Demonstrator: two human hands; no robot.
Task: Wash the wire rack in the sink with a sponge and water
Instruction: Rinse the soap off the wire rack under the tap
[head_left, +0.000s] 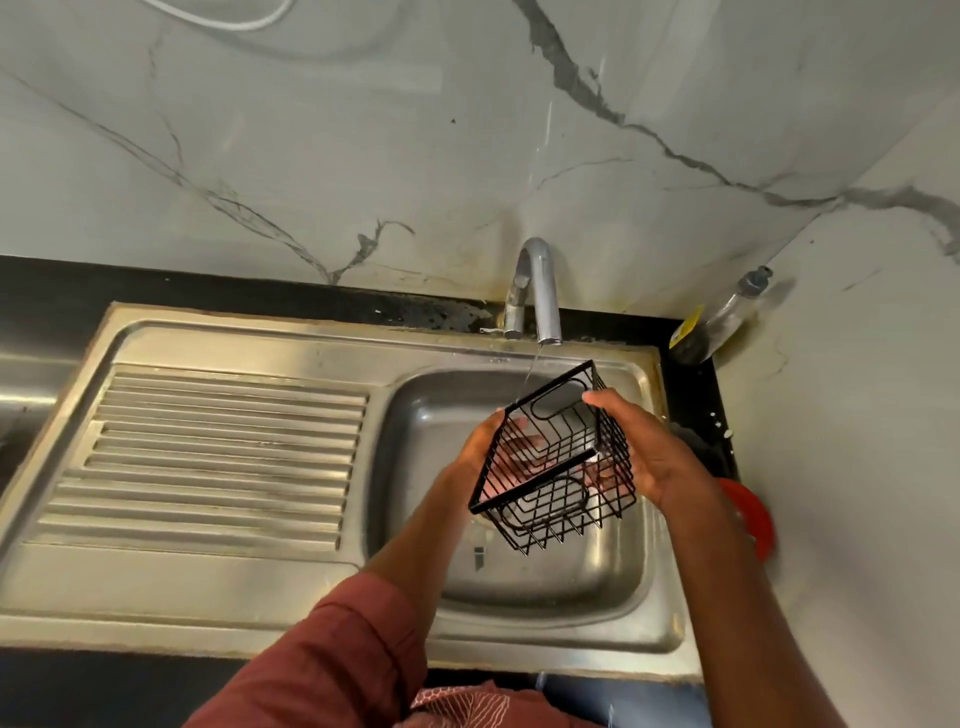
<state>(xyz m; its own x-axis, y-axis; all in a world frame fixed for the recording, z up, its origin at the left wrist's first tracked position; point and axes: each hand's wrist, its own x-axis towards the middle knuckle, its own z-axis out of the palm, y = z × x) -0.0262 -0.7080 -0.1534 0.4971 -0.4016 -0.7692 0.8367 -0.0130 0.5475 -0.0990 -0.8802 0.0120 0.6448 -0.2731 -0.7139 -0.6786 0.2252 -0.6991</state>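
From the head view, both hands hold the black wire rack (553, 457) tilted over the sink basin (613, 566). The left hand (480, 452) cups its left side, fingers spread along the wires; the right hand (641, 447) grips the right side, thumb hooked over the top rim. A thin stream of water (531, 371) from the tap (540, 291) just beyond the hands strikes the rack's far rim. I see no sponge. A soap bottle (719, 322) leans beyond the right hand on the worktop (52, 291); something red (748, 514) sits just outside the right wrist. The rack looks light and stiff, probably slippery when wet; the solid top rim seems the surest hold.
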